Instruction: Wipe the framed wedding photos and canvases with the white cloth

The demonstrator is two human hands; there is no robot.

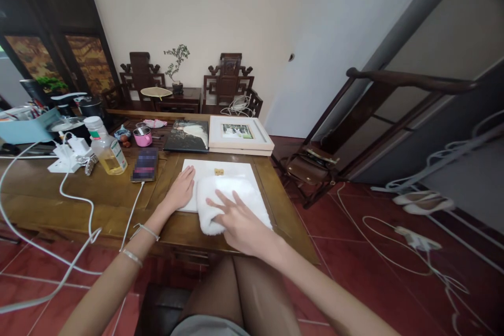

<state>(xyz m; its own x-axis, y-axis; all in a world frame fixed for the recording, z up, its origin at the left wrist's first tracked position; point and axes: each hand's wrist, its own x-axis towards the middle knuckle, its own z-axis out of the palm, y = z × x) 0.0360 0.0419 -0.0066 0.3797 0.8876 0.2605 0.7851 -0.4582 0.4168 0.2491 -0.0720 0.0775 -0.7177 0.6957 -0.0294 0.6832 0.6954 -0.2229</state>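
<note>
A flat white board (252,174) lies on the wooden table in front of me, with a small tan bow-shaped mark (219,171) near its far side. My left hand (182,189) rests on the board's left edge, fingers stretched out and lying flat. Over the board's right and near part is spread a fluffy white cloth (236,184). My right hand (238,220) presses on this cloth from above with its fingers spread. Cloth and hand hide much of the board.
Framed pictures (240,149) and a dark album (187,135) lie beyond the board. Leftward are a charging phone (145,165), a bottle (108,152), a pink cup (143,136) and a power strip (65,160) with trailing cables. A wooden chair (311,168) stands right.
</note>
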